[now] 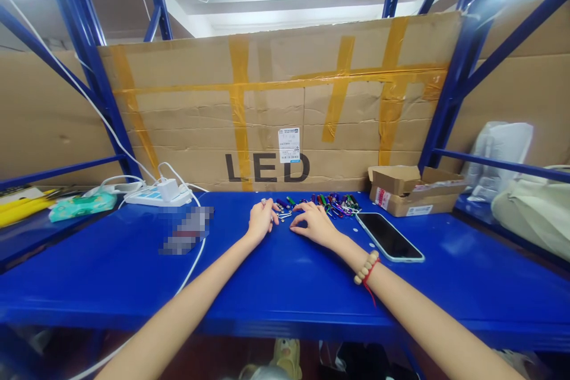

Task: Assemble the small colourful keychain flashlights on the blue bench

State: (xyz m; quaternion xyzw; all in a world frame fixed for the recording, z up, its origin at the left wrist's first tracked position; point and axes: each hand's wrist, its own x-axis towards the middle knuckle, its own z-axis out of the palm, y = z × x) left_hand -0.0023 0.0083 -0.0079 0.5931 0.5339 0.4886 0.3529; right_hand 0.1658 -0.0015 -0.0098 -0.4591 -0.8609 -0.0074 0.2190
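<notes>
My left hand (262,221) rests at the middle of the blue table, its fingers curled together. Small shiny bits show at its fingertips, too small to name. To the right, my right hand (315,225) is held low with its thumb and fingers apart, and nothing shows between them. Between the two hands lie a few silver pieces (284,215) that look like small metal clips. Just beyond and beside my right hand spreads a pile of shiny carabiner-like clips (341,205) in red, green, purple and silver. My right hand partly hides that pile.
A phone (392,236) lies right of the pile, before an open cardboard box (412,190). At left are a power strip (155,195) with a plug, a white cable (196,264) and a blurred packet (187,231). A taped cardboard sheet (276,107) stands behind the table (276,285).
</notes>
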